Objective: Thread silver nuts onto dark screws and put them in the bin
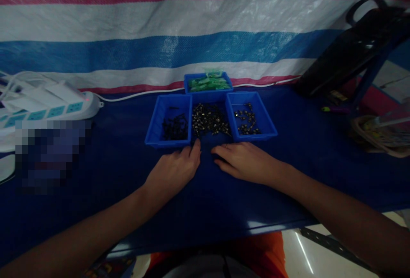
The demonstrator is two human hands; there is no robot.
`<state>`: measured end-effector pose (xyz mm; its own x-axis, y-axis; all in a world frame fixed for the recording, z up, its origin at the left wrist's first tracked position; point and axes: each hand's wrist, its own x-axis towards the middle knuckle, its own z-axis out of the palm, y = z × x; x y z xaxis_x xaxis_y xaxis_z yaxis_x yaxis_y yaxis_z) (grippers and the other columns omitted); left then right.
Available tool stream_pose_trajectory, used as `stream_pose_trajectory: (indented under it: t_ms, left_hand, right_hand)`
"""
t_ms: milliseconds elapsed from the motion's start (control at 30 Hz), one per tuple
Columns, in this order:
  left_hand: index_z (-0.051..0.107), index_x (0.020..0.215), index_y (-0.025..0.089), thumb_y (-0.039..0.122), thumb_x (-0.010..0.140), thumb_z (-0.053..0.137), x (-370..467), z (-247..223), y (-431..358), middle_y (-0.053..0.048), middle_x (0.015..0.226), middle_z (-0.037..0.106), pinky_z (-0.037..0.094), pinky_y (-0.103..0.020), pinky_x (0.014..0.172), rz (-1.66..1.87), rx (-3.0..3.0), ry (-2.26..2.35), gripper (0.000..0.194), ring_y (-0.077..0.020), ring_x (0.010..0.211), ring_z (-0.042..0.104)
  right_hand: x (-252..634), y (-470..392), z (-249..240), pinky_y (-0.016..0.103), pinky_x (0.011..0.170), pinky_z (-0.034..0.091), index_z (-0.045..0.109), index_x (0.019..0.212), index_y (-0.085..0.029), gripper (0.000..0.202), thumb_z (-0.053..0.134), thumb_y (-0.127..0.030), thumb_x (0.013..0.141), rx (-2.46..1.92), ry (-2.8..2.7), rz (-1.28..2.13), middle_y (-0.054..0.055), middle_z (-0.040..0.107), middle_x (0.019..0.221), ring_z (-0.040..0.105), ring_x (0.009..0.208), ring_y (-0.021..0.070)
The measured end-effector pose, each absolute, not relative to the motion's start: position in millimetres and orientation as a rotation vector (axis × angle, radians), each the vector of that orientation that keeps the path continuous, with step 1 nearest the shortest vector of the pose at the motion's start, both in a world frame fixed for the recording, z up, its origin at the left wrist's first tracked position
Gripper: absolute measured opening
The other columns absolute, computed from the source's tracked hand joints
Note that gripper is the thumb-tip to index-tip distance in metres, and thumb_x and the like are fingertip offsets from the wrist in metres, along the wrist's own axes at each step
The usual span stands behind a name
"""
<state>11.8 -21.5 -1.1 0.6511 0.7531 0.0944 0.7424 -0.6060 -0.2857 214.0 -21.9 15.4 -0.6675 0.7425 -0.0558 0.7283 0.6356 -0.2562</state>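
L hand (174, 169) is at the near edge of the loose pile of small metal parts (209, 118), by the near R corner of the L tray (168, 144); index stretched fwd, other fingers tucked close. Can't tell if it's pinching anything. R hand (248, 160) is just nearer than the R tray (256, 137), fingers half curled, thumb a bit apart, nothing seen in them. Pile sits on the worktop (205, 201) btwn the two trays: dark pcs (175, 127) in L, shiny round-headed pcs (248, 118) in R, green packets (208, 83) in the rear tray (209, 95). Step in hand looks like fingertip work at the pile; a clean pick calls for a light pinch, 1 pc at a time, as pcs lie tangled.
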Motion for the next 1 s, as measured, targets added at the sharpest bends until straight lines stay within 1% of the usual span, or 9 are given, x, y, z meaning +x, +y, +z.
stream_pose_trajectory:
  t_ms: [100,200,367,567,633,767,867,1000]
  left_hand:
    - [0.039,0.128,0.008,0.007,0.081,0.043,9.5,6.2,-24.3,-0.008,0.080,0.063,0.046,-0.025,0.041,0.154,-2.556,-1.170,0.047,-0.0182,0.057,0.061]
    - [0.041,0.127,0.008,0.002,0.079,0.041,8.3,13.2,-24.7,-0.007,0.082,0.062,0.047,-0.026,0.041,0.236,-2.553,-1.181,0.048,-0.0181,0.057,0.061]
    - [0.044,0.122,0.009,0.003,0.080,0.041,8.3,16.7,-22.6,-0.006,0.083,0.061,0.049,-0.026,0.044,0.265,-2.595,-1.134,0.042,-0.0181,0.062,0.062]
    - [0.053,0.105,0.016,0.007,0.083,0.041,12.1,18.3,-23.2,-0.003,0.083,0.057,0.045,-0.022,0.043,0.209,-2.663,-1.014,0.027,-0.0159,0.066,0.060]
    - [0.052,0.105,0.016,0.007,0.082,0.040,12.6,18.7,-24.0,-0.003,0.083,0.056,0.044,-0.022,0.042,0.193,-2.647,-0.975,0.028,-0.0158,0.066,0.059]
    - [0.050,0.111,0.013,0.008,0.082,0.042,9.5,15.6,-24.8,-0.004,0.082,0.057,0.041,-0.022,0.041,0.168,-2.580,-0.984,0.030,-0.0158,0.062,0.059]
    - [0.051,0.108,0.012,0.011,0.083,0.044,5.0,12.6,-23.4,-0.004,0.076,0.058,0.040,-0.023,0.040,0.171,-2.567,-1.017,0.027,-0.0164,0.058,0.059]
    - [0.052,0.106,0.011,0.010,0.082,0.045,1.2,11.7,-19.8,-0.004,0.075,0.059,0.041,-0.024,0.042,0.153,-2.614,-0.972,0.025,-0.0165,0.058,0.059]
  right_hand:
    - [214.2,-21.9,15.7,0.026,0.065,0.041,0.051,0.104,-0.017,0.021,0.042,-0.027,0.088,-1.247,-2.793,0.398,0.005,0.063,0.088,0.060,0.079,0.0166]
    - [214.1,-21.8,15.1,0.026,0.066,0.041,0.051,0.104,-0.017,0.021,0.041,-0.028,0.089,-1.242,-2.795,0.396,0.005,0.063,0.088,0.060,0.078,0.0164]
    - [214.6,-21.5,13.3,0.026,0.064,0.041,0.051,0.104,-0.017,0.021,0.043,-0.027,0.088,-1.237,-2.791,0.388,0.005,0.063,0.087,0.060,0.077,0.0164]
    - [215.3,-21.9,13.8,0.027,0.066,0.041,0.051,0.106,-0.017,0.022,0.042,-0.028,0.089,-1.239,-2.788,0.389,0.005,0.063,0.089,0.060,0.079,0.0167]
    - [215.1,-21.9,14.6,0.027,0.066,0.041,0.051,0.105,-0.017,0.022,0.041,-0.028,0.089,-1.244,-2.797,0.388,0.005,0.063,0.089,0.060,0.079,0.0170]
    - [214.9,-21.9,15.8,0.027,0.066,0.041,0.051,0.105,-0.017,0.022,0.041,-0.028,0.089,-1.245,-2.807,0.396,0.005,0.063,0.089,0.061,0.080,0.0171]
    - [215.0,-22.2,16.1,0.027,0.067,0.041,0.051,0.104,-0.017,0.022,0.042,-0.028,0.089,-1.248,-2.800,0.399,0.005,0.063,0.088,0.060,0.080,0.0170]
    - [214.8,-22.3,15.9,0.027,0.066,0.041,0.051,0.105,-0.017,0.022,0.041,-0.028,0.089,-1.246,-2.796,0.409,0.005,0.063,0.088,0.060,0.079,0.0174]
